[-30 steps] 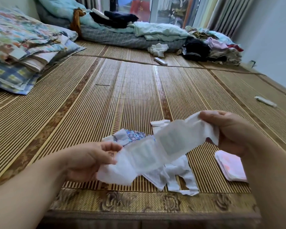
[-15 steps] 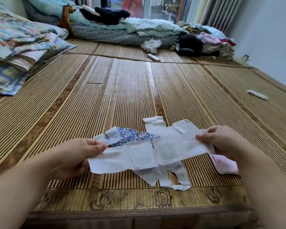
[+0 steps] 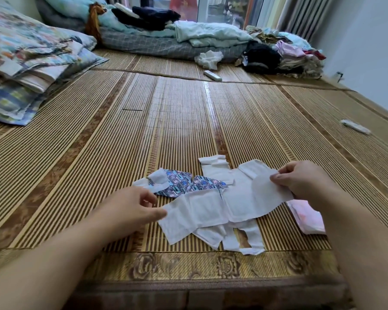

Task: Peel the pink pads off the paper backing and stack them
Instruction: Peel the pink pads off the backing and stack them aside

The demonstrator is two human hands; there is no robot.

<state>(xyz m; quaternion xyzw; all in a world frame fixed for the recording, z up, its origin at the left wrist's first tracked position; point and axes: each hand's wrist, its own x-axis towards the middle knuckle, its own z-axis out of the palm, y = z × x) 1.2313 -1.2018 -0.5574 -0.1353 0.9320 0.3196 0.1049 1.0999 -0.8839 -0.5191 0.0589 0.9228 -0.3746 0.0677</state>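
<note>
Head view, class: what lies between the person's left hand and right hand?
In the head view, a white strip spans the gap: the left hand pinches one end, the right hand the other.

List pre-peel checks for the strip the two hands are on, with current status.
1. Right hand pinches the right end of the white strip: ok.
2. Left hand anchors the left end: thumb lies on the corner, fingers underneath are hidden: cannot tell.
3. Pad edge lifted from its backing at the pinch: cannot tell.
4. Pink pad stack lies uncovered on the mat beside the right forearm, ready for the next pad: ok.
5. Nothing loose under the strip: backing scraps and the patterned wrapper lie partly beneath it and might drag along: not ok.
</note>
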